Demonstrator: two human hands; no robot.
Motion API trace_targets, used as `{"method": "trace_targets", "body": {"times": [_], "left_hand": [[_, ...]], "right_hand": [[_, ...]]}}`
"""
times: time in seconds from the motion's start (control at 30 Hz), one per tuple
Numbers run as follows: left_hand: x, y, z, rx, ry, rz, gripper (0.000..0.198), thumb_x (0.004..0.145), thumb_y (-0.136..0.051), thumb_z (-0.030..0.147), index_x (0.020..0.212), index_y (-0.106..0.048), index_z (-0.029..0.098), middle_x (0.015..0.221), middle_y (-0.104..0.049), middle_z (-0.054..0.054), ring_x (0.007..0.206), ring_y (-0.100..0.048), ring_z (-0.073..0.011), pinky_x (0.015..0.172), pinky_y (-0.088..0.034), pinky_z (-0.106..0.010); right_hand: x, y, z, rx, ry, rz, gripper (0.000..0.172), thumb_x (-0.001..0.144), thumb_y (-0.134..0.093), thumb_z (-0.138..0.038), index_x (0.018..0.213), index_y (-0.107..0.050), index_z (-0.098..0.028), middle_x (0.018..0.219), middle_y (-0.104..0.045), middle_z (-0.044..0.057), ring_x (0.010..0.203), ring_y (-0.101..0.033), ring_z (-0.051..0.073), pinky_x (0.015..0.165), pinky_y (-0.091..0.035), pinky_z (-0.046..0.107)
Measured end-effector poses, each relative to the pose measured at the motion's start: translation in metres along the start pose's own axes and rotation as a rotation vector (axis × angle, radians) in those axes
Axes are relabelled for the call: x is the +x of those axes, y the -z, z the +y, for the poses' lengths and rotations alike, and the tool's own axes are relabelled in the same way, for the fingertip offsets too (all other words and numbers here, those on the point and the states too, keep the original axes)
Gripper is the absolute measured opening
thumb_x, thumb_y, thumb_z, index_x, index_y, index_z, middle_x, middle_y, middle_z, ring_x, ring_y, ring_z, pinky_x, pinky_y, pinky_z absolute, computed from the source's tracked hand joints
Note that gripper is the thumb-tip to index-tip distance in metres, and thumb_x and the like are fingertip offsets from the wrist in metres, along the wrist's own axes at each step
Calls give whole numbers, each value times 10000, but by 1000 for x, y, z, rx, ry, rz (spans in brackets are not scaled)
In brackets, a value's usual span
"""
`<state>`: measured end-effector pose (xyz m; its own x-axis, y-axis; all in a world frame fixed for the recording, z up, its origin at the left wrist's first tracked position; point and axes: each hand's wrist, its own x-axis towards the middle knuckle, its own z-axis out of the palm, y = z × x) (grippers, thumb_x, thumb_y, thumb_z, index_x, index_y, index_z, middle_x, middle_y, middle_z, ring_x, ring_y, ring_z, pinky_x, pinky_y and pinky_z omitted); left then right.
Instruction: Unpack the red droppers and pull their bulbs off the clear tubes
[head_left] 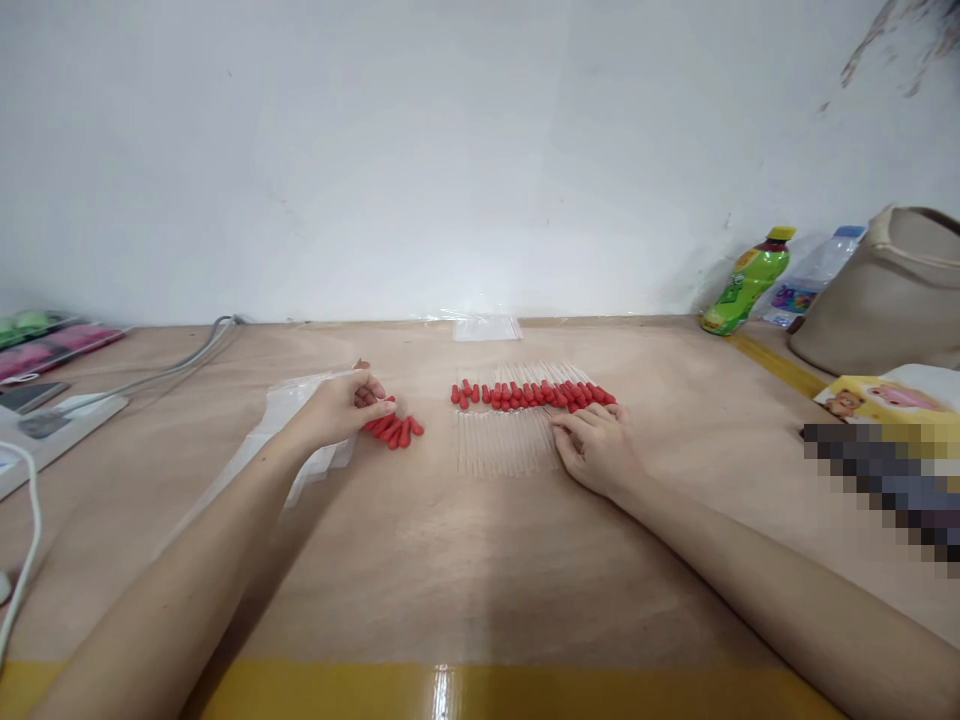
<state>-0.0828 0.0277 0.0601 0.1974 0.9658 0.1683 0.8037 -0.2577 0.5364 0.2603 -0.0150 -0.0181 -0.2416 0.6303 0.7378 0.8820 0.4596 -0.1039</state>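
Observation:
My left hand (361,402) is closed in a pinch over a small heap of red drop-shaped pieces (405,432), and a red piece (391,399) shows at its fingertips. Part of the heap is hidden by the hand. Toward the middle, red drop-shaped heads (517,394) lie in a double row. Thin clear stems (502,445) fan out on the near side of the row, and more pale stems (544,373) on the far side. My right hand (596,445) rests at the row's right end, its fingers bent together by the stems; whatever they pinch is too small to make out.
Clear plastic bags (281,405) lie under my left forearm. Cables and a white power strip (67,430) are at the left. A green bottle (750,280), a clear bottle (817,275), a beige bag (892,300) and a yellow packet (885,398) stand or lie at the right. A wall rises behind.

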Motion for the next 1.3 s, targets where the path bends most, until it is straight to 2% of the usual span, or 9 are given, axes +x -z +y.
{"method": "trace_targets", "body": {"times": [0.13,0.27,0.43,0.5,0.7,0.83,0.97,1.17,1.3], "left_hand": [[0,-8,6,110,-15,-52,266,622,-636,439,703,-565,196,625,-612,9,598,-573,-149,549,-428,-249],[0,-8,10,168,-1,-78,283,671,-569,480,634,-575,199,588,-609,11,567,-556,-148,531,-398,-247],[-2,-6,19,239,-6,163,291,703,-529,476,664,-603,197,613,-596,-2,585,-536,-151,543,-379,-256],[-1,-11,25,227,-30,197,269,711,-525,451,686,-607,196,648,-609,-6,597,-540,-153,553,-391,-258],[17,-42,47,252,-143,66,217,730,-514,385,704,-623,199,751,-638,-39,654,-578,-180,597,-431,-284],[39,-62,58,346,-30,58,225,722,-529,395,776,-635,204,884,-640,-76,781,-591,-230,638,-438,-313],[59,-71,59,338,109,4,259,730,-502,395,678,-641,183,762,-657,-91,744,-601,-241,629,-434,-315],[69,-72,62,263,285,-132,236,694,-542,362,577,-635,180,576,-645,-43,541,-590,-187,542,-431,-271],[67,-65,65,257,333,-118,207,721,-506,298,621,-626,162,539,-628,-43,492,-569,-183,504,-412,-270]], "right_hand": [[0,0,0,13,25,-41,167,801,-490,-222,762,-650,-199,670,-650,14,695,-523,151,773,-271,337],[-1,0,0,8,33,-77,176,811,-498,-283,797,-655,-205,694,-643,19,727,-524,158,791,-273,344],[-1,-1,2,31,44,-93,204,815,-514,-359,808,-658,-215,755,-658,20,761,-534,165,830,-276,358],[-1,-2,3,59,37,-99,210,819,-510,-368,822,-653,-215,768,-669,17,766,-543,168,844,-277,364],[-1,-3,5,115,-10,-100,194,826,-498,-329,859,-635,-196,746,-674,27,741,-562,170,845,-300,367],[-1,-3,6,125,-26,-121,201,821,-504,-322,915,-626,-193,791,-677,34,770,-572,179,874,-292,385],[-1,-3,6,124,-50,-137,220,823,-500,-326,930,-627,-181,806,-674,40,785,-572,181,885,-286,392],[0,-1,4,122,-64,-157,230,824,-495,-332,932,-623,-174,816,-679,43,797,-568,185,892,-285,392],[0,-1,3,121,-71,-158,241,826,-489,-332,962,-607,-171,820,-679,49,795,-572,187,894,-294,399]]}}
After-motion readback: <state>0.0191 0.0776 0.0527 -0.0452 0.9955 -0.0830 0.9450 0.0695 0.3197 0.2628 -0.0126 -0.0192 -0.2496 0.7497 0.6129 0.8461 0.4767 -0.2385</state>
